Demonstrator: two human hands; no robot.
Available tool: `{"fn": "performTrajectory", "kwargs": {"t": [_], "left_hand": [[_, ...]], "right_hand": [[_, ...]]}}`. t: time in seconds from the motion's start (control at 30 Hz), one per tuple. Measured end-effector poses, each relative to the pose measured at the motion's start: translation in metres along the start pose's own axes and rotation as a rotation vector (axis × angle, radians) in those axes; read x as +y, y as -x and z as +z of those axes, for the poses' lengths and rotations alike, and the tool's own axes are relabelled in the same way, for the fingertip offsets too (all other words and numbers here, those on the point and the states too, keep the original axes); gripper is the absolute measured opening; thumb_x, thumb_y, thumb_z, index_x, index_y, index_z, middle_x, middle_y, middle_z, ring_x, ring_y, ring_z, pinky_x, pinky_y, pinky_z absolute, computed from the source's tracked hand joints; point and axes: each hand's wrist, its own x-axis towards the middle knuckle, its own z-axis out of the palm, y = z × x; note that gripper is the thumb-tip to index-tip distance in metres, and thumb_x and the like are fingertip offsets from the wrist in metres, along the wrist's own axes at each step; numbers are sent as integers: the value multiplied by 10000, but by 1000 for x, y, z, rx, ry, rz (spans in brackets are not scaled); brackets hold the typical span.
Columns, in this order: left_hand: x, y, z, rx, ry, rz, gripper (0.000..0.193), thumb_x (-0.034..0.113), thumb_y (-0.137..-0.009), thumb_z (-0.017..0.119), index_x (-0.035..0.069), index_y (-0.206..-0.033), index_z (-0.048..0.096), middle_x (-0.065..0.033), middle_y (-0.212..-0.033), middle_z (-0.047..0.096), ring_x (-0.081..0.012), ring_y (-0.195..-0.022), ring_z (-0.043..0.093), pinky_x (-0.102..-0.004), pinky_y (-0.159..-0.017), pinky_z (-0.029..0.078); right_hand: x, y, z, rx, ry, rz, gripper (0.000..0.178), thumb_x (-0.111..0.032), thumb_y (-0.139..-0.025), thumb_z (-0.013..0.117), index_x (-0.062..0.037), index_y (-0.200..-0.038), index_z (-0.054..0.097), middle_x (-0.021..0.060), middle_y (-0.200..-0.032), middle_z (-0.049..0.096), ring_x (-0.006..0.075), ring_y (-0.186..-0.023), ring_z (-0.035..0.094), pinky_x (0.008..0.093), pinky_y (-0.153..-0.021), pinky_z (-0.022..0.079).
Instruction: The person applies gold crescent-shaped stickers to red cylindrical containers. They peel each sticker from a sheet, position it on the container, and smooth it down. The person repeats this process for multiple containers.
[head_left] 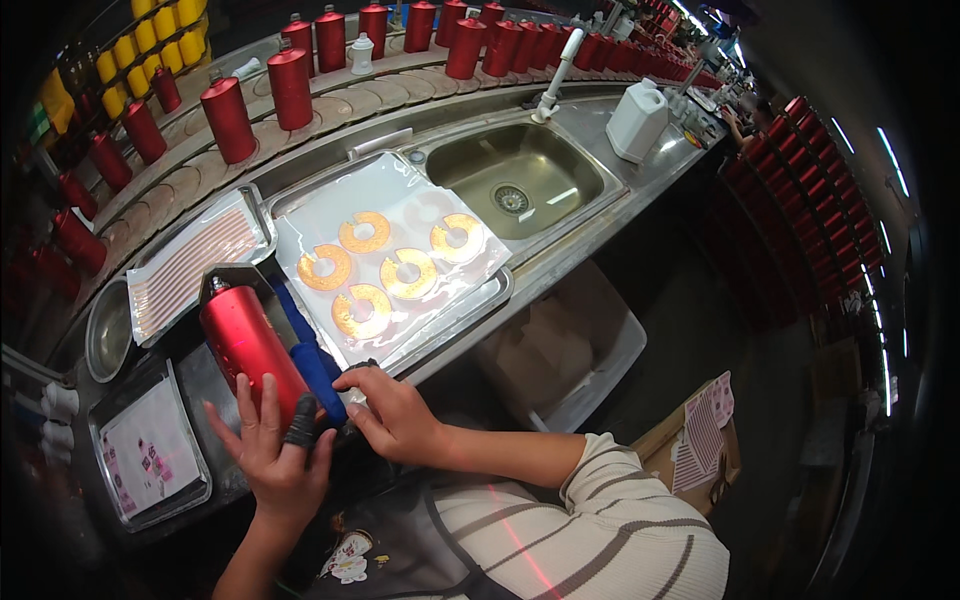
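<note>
A shiny red bottle point(252, 340) with a dark neck lies tilted in a dark holder point(232, 272), its base toward me. My left hand point(275, 450) is spread against the base end, with a dark wrap around one finger. To the right of the base, my right hand point(397, 418) has its fingers curled and thumb and index close together; what is between them, if anything, is too small to make out. A blue cloth point(316, 372) lies along the bottle's right side, next to my right fingertips. Beyond it, a clear-coated sheet point(440, 205) carries several gold ring-shaped labels point(408, 273).
A sink point(520, 175) with a white faucet point(560, 75) and a white jug point(637, 120) stand to the right. Red bottles point(228, 118) line a conveyor behind. Trays hold striped strips point(195, 265) and a printed sheet point(150, 450). Below the counter sits a plastic bin point(610, 365).
</note>
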Motion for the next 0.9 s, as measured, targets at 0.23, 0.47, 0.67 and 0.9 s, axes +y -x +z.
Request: {"fn": "performTrajectory", "kwargs": {"t": [0.23, 0.47, 0.67, 0.9], "left_hand": [[-29, 51, 36, 197, 306, -267, 721, 33, -784, 751, 1, -1450, 479, -224, -1499, 472, -373, -1436, 402, -585, -1209, 136], [-32, 33, 19, 189, 234, -224, 770, 31, -703, 794, -13, -1420, 516, -226, -1389, 576, -356, -1317, 545, -580, -1181, 212], [-36, 34, 21, 234, 248, -227, 751, 60, -667, 801, -11, -1376, 563, -213, -1363, 600, -343, -1302, 562, -578, -1167, 241], [-37, 39, 29, 259, 315, -266, 740, 83, -681, 803, -30, -1365, 544, -203, -1361, 600, -336, -1288, 570, -604, -1171, 222]], "right_hand": [[-21, 10, 14, -217, 78, -219, 302, -52, -815, 693, -50, -1113, 645, 107, -807, 670, 283, -609, 638, 378, -536, 485], [-11, 25, 9, -115, 1, 97, 285, -51, -866, 674, -25, -1148, 643, 106, -809, 645, 162, -522, 557, 282, -509, 432], [-24, 8, 10, -240, 223, -270, 311, -9, -772, 710, -13, -1081, 677, 68, -775, 668, 171, -485, 502, 321, -489, 390], [-48, -32, 5, -614, 509, -582, 333, -83, -747, 706, -61, -1079, 681, -12, -618, 495, 147, -483, 513, 311, -485, 374]]}}
